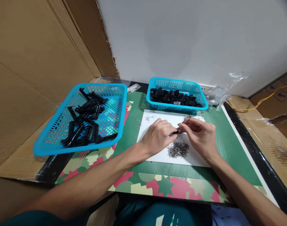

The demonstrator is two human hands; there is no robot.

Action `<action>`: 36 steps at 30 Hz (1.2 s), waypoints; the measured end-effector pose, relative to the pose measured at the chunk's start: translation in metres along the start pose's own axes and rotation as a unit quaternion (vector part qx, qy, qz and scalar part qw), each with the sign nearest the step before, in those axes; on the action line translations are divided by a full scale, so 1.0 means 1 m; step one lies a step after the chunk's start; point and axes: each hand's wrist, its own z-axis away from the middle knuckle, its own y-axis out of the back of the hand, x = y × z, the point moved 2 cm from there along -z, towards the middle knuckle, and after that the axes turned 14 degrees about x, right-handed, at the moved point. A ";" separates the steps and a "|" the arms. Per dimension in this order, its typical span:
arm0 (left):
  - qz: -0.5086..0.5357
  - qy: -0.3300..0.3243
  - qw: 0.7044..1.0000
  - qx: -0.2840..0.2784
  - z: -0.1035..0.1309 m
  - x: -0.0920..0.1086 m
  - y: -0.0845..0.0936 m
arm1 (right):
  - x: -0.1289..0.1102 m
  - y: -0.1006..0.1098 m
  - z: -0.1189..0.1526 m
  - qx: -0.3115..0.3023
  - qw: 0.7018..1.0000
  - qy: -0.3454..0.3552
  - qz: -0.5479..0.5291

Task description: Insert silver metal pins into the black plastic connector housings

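Both hands meet over a white sheet [155, 153] on the table. My left hand [157, 135] is closed on a small black plastic part [177, 131], pinched between thumb and fingers. Touching the same spot from the other side, my right hand [201, 133] has its thumb and fingertips pressed together. A thin, dark sliver shows above its fingers, too small to name. Just below the hands lies a tangled pile of small metal wire pieces [178, 149], which look like springs. A few more wire pieces [149, 117] are scattered at the sheet's upper left.
A blue basket [123, 119] with long black plastic parts [87, 110] stands at the left. Behind the sheet, another blue basket [176, 109] holds many small black parts [169, 94]. Cardboard [40, 47] rises at the left. Clear plastic bags [216, 94] and a yellow cable [263, 102] lie at the right.
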 end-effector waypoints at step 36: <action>-0.103 0.100 0.990 0.003 -0.187 -0.029 -0.003 | 0.065 0.063 -0.050 -0.047 0.998 -0.030 -0.013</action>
